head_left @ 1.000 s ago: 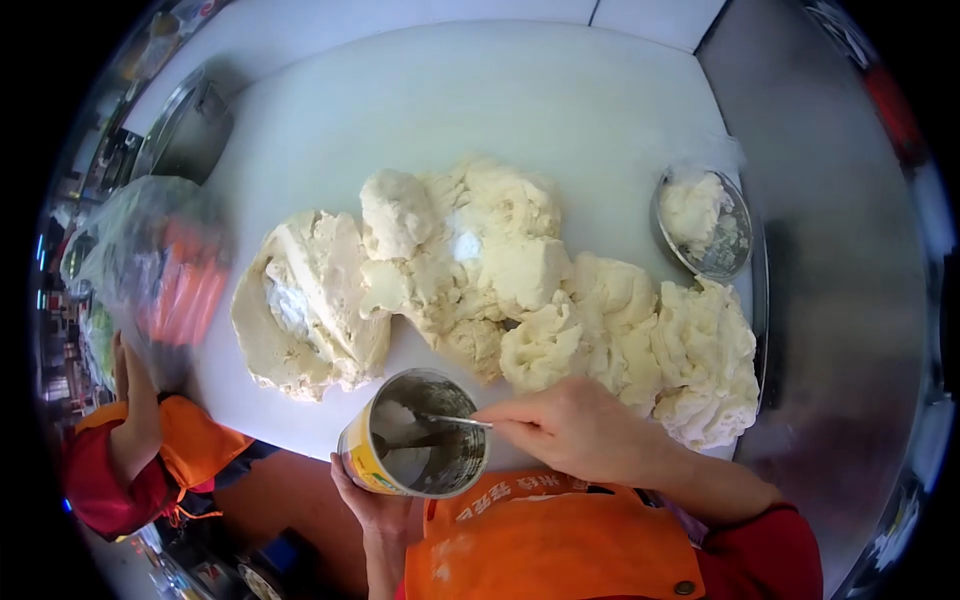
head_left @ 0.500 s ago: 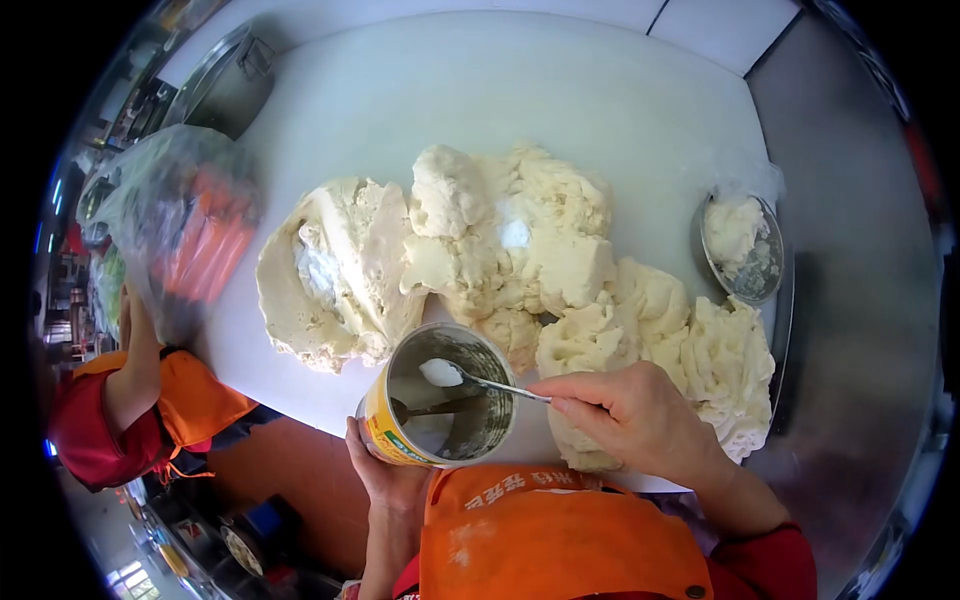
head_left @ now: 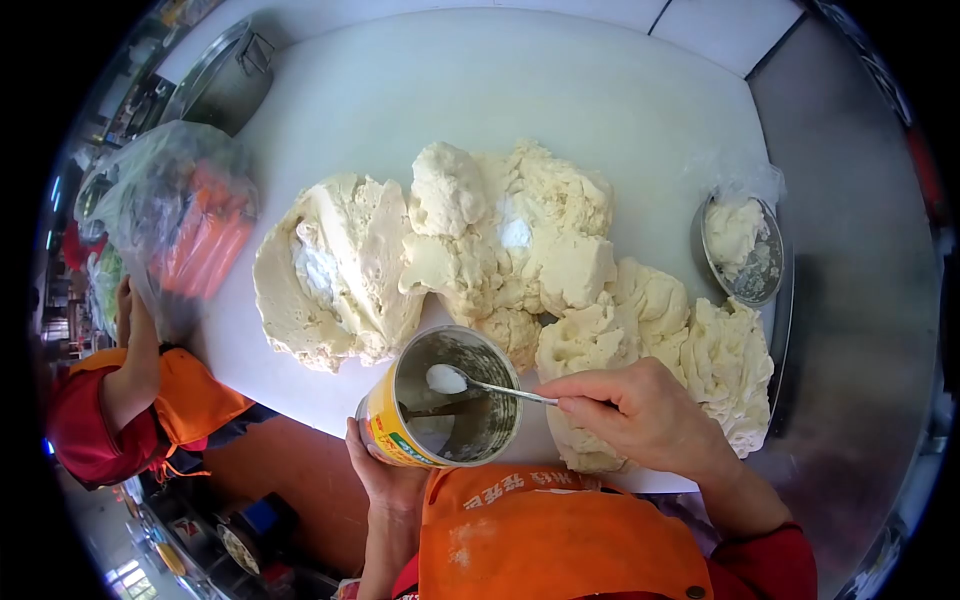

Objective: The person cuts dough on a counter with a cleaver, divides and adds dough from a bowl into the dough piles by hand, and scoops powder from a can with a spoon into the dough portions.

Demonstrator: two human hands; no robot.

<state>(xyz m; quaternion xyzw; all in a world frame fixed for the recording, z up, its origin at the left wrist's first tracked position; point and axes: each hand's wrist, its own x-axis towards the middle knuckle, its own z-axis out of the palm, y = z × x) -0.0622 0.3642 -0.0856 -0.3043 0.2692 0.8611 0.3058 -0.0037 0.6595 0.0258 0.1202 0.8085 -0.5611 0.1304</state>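
Observation:
My left hand (head_left: 387,476) is wrapped round the lower side of a yellow-labelled can (head_left: 392,425), tilted with its mouth showing. Between the fingers of my right hand (head_left: 625,405) is the handle of a metal spoon (head_left: 500,388). White powder (head_left: 446,379) fills the spoon's bowl, held over the can's mouth. A darker utensil (head_left: 440,408) lies inside the can. Beyond the can, large lumps of dough (head_left: 350,270) spread across the white table (head_left: 400,90). White powder sits in hollows of the left lump and the middle dough (head_left: 560,225). More dough (head_left: 725,370) lies beside my right hand.
A metal bowl (head_left: 767,260) with a white mass stands at the right edge. At the left are a plastic bag of orange carrots (head_left: 205,240), a metal pot (head_left: 235,85) and a co-worker's arm (head_left: 135,370) in a red sleeve.
The spoon has risen from inside the can with white powder in its bowl. The table and dough have shifted right and slightly up in view. My left hand keeps hold of the can.

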